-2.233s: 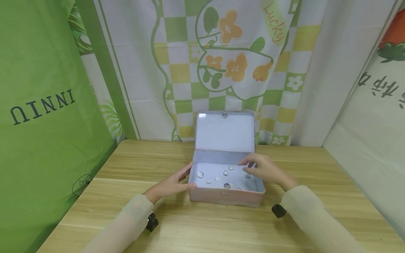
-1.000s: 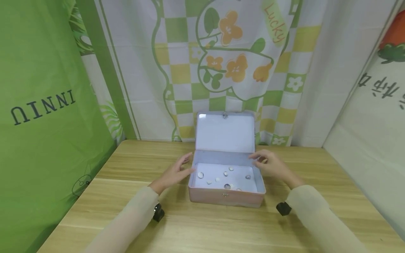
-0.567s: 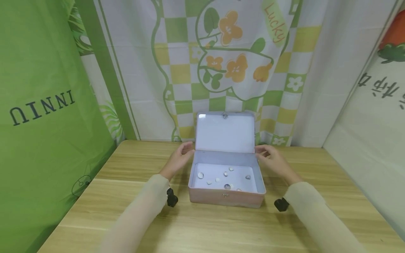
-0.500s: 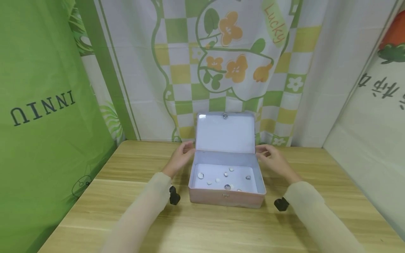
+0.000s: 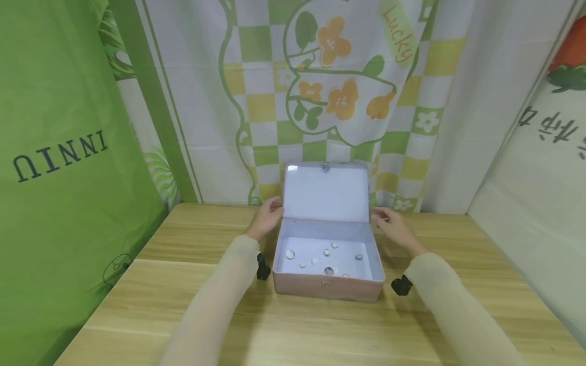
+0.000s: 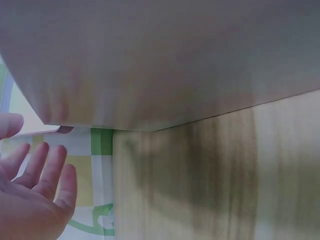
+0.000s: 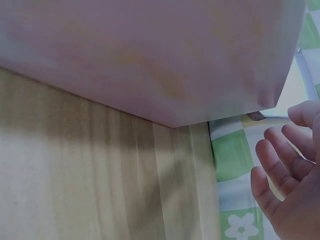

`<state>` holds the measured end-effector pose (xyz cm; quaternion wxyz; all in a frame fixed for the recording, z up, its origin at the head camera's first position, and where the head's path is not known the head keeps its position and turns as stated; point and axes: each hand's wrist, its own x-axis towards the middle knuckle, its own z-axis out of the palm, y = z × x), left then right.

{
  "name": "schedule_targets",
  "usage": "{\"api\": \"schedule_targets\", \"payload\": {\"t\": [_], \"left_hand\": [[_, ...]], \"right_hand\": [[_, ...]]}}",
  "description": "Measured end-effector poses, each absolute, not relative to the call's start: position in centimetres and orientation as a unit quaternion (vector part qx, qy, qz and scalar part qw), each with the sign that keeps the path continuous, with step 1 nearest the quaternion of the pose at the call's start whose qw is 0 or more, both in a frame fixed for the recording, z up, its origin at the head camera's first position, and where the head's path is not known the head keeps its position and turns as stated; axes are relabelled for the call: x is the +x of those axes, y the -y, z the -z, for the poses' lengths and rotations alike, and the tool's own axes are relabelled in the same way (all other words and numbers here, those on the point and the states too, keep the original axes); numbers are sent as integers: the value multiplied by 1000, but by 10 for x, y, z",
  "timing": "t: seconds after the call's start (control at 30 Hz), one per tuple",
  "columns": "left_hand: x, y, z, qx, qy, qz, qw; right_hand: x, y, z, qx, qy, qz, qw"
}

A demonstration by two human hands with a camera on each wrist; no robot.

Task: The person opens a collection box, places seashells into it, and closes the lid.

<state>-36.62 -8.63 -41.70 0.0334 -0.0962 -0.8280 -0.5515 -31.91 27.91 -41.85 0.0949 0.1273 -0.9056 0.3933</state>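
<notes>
An open pinkish tin box [image 5: 327, 288] stands on the table, its lid [image 5: 326, 192] tilted back and pale inside. Small round whitish and grey pieces [image 5: 328, 271] lie scattered on its floor; they are too small to tell their kind. My left hand [image 5: 267, 218] is at the lid's left edge, and in the left wrist view its fingers [image 6: 50, 172] are spread and gently bent. On the lid's other side is my right hand [image 5: 397, 230], its fingers [image 7: 275, 165] likewise loosely bent in the right wrist view. Whether either hand touches the lid I cannot tell.
The wooden table [image 5: 183, 284] reaches back to a checked, flowered curtain [image 5: 261, 107] close behind the lid. Green cloth [image 5: 59, 203] hangs at the left, pale cloth [image 5: 526, 203] at the right. A metal clasp [image 5: 326, 283] sits on the box front.
My right hand has come out of the box to the lid's right edge. My left hand has left the box's side wall and moved back to the lid's left edge. The box stays put.
</notes>
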Motion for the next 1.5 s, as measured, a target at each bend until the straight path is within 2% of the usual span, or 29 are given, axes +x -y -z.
{"api": "schedule_targets", "payload": {"t": [0.17,0.37,0.63,0.9,1.13,1.5], "left_hand": [[-375,86,417,-112,845,522,14],[-373,84,408,-111,862,493,34],[-373,86,408,-103,873,475,33],[-373,89,409,-113,872,472,60],[-375,88,411,-99,869,479,80],[-374,85,409,-100,848,514,85]], "right_hand": [[-325,-278,416,124,904,-404,70],[-329,-275,416,130,901,-410,48],[-336,-271,418,145,903,-404,29],[-337,-269,414,141,906,-398,34],[-337,-268,413,121,902,-413,17],[-332,-272,417,113,889,-440,59]]}}
